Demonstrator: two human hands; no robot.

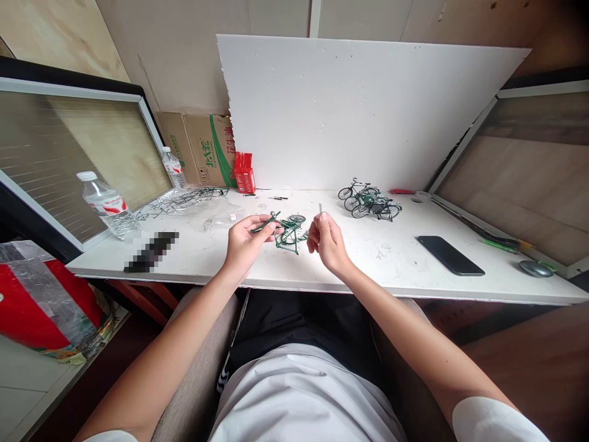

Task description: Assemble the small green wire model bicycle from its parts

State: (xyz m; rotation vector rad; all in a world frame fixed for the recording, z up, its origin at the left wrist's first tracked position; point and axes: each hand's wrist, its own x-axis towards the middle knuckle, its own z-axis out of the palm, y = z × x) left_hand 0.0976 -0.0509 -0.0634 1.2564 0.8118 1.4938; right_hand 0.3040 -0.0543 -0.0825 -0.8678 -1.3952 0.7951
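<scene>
My left hand [248, 238] is closed, with thumb and fingers pinching a thin green model bicycle part [258, 229]. Between my hands is a partly built green model bicycle [289, 236] with a dark spoked wheel. Its near side is by my left fingertips; I cannot tell whether they touch it. My right hand [329, 241] is curled, and a short thin grey piece [321, 208] sticks up from its thumb and forefinger. What kind of piece it is does not show. Several finished-looking model bicycles [370, 199] stand together at the back right.
Green part frames [188, 199] and a clear plastic bag [221, 220] lie on the left. Two water bottles [108, 205], a carton [197, 150] and a red box [245, 173] stand behind. A phone [451, 255] and mouse [536, 268] lie right. A white board [368, 110] backs the table.
</scene>
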